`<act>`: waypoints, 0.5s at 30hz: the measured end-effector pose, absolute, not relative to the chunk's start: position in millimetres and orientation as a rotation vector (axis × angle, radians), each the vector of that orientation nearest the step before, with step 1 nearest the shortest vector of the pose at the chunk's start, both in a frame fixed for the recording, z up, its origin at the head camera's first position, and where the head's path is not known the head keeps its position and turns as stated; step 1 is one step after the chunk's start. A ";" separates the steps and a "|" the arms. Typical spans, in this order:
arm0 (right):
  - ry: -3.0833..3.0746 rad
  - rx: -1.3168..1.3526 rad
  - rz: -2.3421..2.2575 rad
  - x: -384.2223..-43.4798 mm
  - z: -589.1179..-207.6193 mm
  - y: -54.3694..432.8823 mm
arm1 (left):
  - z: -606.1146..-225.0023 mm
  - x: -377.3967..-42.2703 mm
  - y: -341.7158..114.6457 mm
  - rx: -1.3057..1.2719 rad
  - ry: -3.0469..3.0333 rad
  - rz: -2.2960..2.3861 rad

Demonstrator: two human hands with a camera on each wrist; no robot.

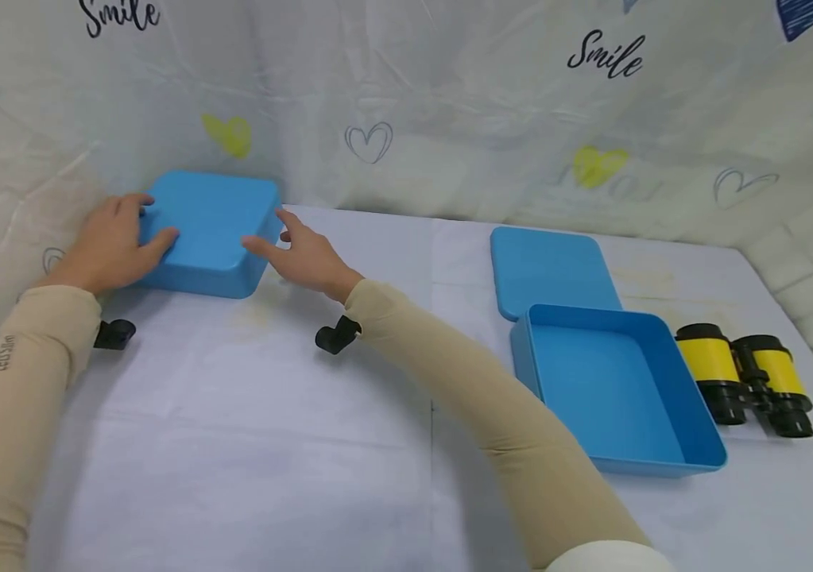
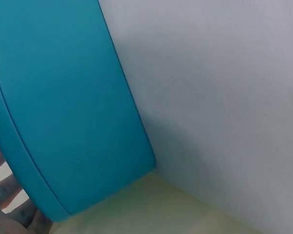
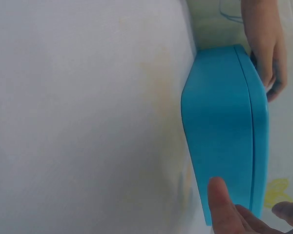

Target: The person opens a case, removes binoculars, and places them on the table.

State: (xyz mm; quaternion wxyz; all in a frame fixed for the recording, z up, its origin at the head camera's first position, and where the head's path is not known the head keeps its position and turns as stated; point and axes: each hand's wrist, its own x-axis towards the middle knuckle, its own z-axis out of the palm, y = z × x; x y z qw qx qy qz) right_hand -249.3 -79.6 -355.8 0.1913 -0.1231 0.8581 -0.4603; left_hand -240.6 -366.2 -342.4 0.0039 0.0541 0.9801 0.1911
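Note:
A lidded blue box [image 1: 209, 230] sits at the back left of the table, against the draped wall. My left hand [image 1: 109, 242] lies at its left side, thumb over the lid and the other fingers spread along the left edge. At the right side of the box is my right hand [image 1: 302, 253], its thumb and forefinger held apart around the front right corner. In the left wrist view, the side of the box [image 2: 68, 112] shows a thin lid seam, and fingers [image 2: 7, 190] appear beyond it. The right wrist view has the right thumb [image 3: 219, 204] overlapping the box's end.
To the right stands an open blue box [image 1: 613, 389] with nothing in it. Its flat blue lid [image 1: 552, 270] lies behind it. Yellow and black binoculars [image 1: 745, 377] lie by the right table edge. A printed sheet [image 1: 413, 103] hangs along the back.

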 end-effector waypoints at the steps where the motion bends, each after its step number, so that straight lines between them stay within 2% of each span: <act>1: 2.401 -0.358 -1.303 -248.6 -355.6 -82.1 | -342.6 -239.8 -367.8 0.161 3.075 0.595; 15: 2.467 -0.337 -1.317 -243.9 -354.2 -106.6 | -340.6 -233.8 -373.0 0.037 3.048 0.579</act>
